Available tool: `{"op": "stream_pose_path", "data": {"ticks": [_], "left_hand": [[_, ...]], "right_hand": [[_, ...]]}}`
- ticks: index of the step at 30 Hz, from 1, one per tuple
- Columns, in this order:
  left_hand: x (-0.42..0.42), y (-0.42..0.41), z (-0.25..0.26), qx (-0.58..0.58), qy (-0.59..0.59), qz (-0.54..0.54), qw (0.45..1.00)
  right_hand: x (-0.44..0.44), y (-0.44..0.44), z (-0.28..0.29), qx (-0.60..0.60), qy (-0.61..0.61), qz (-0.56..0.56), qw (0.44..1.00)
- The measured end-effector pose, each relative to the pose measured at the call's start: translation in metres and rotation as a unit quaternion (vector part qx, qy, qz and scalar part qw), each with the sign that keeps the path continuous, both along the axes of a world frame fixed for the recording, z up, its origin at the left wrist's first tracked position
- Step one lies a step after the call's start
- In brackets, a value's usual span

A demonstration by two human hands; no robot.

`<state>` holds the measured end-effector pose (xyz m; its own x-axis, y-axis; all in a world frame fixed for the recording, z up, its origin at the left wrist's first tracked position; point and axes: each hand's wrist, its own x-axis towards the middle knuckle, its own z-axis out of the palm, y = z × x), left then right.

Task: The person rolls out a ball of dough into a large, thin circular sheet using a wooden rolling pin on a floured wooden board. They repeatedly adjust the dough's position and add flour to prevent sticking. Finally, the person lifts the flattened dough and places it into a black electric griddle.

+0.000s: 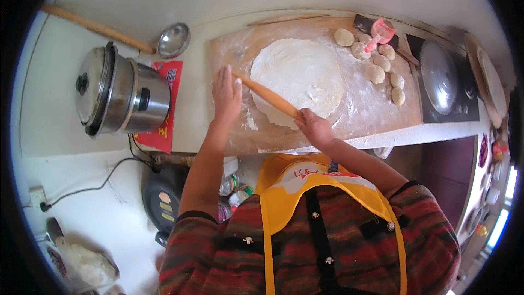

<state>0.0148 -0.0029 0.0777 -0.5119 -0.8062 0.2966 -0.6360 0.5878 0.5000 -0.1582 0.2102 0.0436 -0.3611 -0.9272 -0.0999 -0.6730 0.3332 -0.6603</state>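
Observation:
A wooden rolling pin (268, 95) lies slantwise over the lower left part of a large, thin round of dough (301, 73). My right hand (315, 128) is closed around its nearer end. At the far end, my left hand (227, 90) is held flat with the thumb apart, by the tip of the pin; whether it touches the pin is not plain. Dough and pin are on a floured wooden board (241, 139). Several dough balls (376, 73) sit on the board's right side, with a pink plastic scoop (380, 34) resting among the upper ones.
A lidded steel pot (123, 90) stands at the left on a red sheet (174, 102), near a metal bowl (174, 40) and a long wooden rod (98, 27). Behind the board lies a thin stick (288, 19). A lidded pan (439, 76) sits on the cooktop at right.

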Motion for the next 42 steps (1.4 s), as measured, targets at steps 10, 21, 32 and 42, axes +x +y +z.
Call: {"op": "stream_pose_path", "data": {"ticks": [10,21,32,42], "left_hand": [[-0.082,-0.115,-0.054,0.138,-0.056,-0.021,0.989],[-0.139,-0.16,-0.104,0.247,-0.137,-0.12,0.952],[-0.098,-0.151,-0.103,0.347,0.064,-0.077,0.932],[-0.01,-0.039,-0.098,0.423,0.194,0.017,0.885]], "right_hand": [[-0.023,0.118,0.014,-0.031,-0.093,-0.263,0.96],[0.025,0.157,0.017,-0.083,-0.118,-0.401,0.905],[0.018,0.124,0.005,-0.065,-0.185,-0.369,0.908],[0.019,0.082,-0.01,-0.064,-0.205,-0.313,0.925]]}}
